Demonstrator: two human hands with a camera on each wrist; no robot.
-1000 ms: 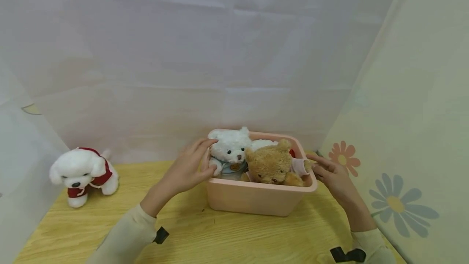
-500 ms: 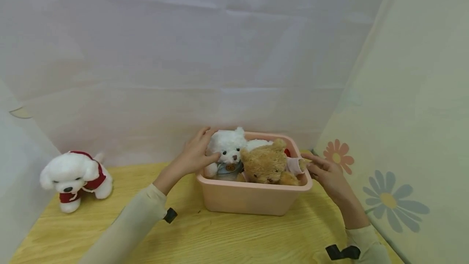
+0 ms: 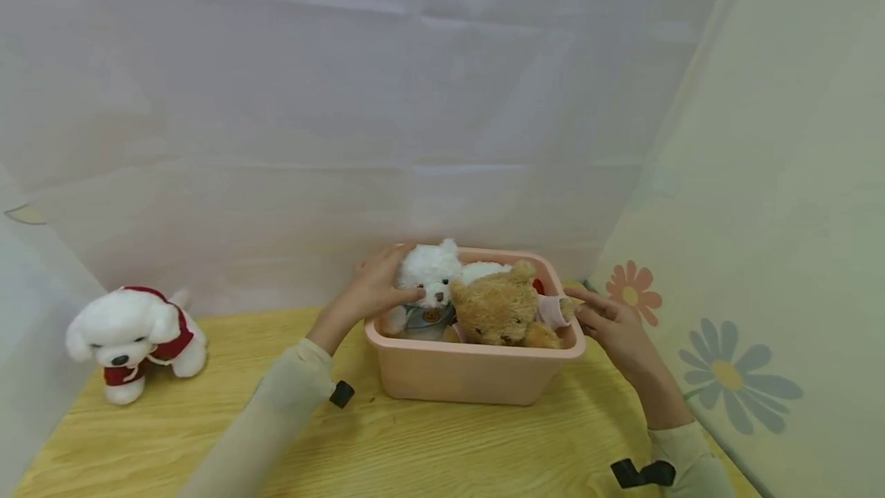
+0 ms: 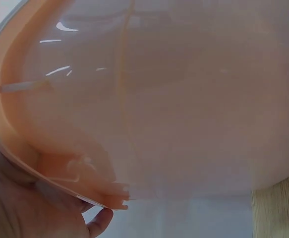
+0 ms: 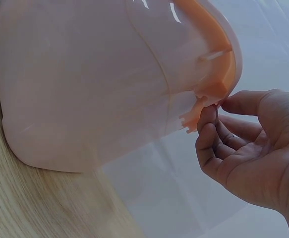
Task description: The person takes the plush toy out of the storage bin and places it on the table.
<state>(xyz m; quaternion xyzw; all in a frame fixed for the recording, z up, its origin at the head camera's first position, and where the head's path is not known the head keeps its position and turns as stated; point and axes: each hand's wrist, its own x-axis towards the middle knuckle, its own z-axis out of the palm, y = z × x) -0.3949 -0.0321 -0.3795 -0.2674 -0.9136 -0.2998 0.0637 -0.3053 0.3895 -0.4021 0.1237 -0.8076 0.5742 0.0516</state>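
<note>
A pink plastic bin (image 3: 456, 376) stands on the wooden table, packed with plush toys. At its left end my left hand (image 3: 373, 287) is over the white teddy bear (image 3: 434, 271), thumb across the muzzle and fingers around the side of the head. The bear wears a blue bib. A brown teddy bear (image 3: 496, 307) leans in front of another white plush (image 3: 484, 270), mostly hidden. My right hand (image 3: 622, 336) is at the bin's right end; in the right wrist view its thumb and curled fingers pinch the rim. The left wrist view hides most left fingers behind the rim.
A white plush dog (image 3: 131, 329) in a red outfit stands on the left part of the table (image 3: 290, 360). Pale sheets form the back wall (image 3: 332, 98) and sides. The right-hand sheet (image 3: 781, 198) has printed flowers and runs close to my right arm.
My left hand has moved from the bin's left rim further in over the white bear's head. The right hand stays at the right rim. The whole view has shifted slightly.
</note>
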